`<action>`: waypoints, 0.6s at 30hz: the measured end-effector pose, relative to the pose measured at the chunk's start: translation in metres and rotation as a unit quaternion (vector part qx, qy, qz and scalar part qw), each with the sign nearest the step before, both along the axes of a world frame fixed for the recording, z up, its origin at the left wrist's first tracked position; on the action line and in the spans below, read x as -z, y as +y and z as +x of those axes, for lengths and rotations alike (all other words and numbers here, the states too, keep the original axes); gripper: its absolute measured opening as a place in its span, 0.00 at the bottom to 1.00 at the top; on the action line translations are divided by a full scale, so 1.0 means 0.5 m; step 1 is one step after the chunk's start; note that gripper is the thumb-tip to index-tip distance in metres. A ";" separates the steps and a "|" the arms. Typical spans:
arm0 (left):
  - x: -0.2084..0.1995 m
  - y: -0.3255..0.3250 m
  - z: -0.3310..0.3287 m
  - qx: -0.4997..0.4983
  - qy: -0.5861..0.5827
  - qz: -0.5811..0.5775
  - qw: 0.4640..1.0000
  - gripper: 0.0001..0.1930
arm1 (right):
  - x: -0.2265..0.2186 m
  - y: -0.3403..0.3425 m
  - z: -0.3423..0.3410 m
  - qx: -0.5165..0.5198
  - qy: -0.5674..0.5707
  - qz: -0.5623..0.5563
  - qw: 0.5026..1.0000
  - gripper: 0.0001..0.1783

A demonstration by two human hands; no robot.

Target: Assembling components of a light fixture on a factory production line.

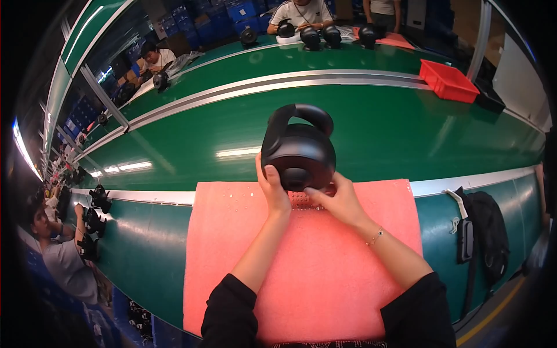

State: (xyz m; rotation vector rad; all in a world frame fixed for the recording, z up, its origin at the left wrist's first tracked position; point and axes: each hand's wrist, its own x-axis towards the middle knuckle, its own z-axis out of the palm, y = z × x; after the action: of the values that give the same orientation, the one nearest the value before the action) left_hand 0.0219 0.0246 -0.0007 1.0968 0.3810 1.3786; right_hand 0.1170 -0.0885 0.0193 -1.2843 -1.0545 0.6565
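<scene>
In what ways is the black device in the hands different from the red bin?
The black device is rounded, with a looped top; the red bin is boxy and open-topped. The left hand and right hand hold the device; no hand touches the bin.

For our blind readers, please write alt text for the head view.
A person's left hand grips a rounded black device with a looped handle over a pink mat, the right hand touching its lower side. Beyond, green work surfaces carry a red bin and black devices, with other people nearby.
</scene>
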 end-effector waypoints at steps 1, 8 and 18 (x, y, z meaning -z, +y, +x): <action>-0.007 -0.005 0.004 -0.003 0.017 0.048 0.999 0.41 | 0.007 0.005 0.007 0.008 0.076 0.007 0.997 0.22; -0.035 -0.034 0.018 0.081 0.077 0.197 0.974 0.45 | 0.028 0.000 0.064 -0.042 0.209 0.049 0.976 0.20; 0.009 -0.013 0.023 0.158 0.166 -0.030 0.973 0.16 | -0.031 -0.005 0.129 0.177 0.287 -0.079 0.938 0.26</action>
State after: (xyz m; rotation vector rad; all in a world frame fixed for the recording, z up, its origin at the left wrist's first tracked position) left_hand 0.0335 0.0183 -0.0052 1.2805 0.4639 0.8994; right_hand 0.1816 -0.0911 0.0350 -1.2662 -0.2868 0.7815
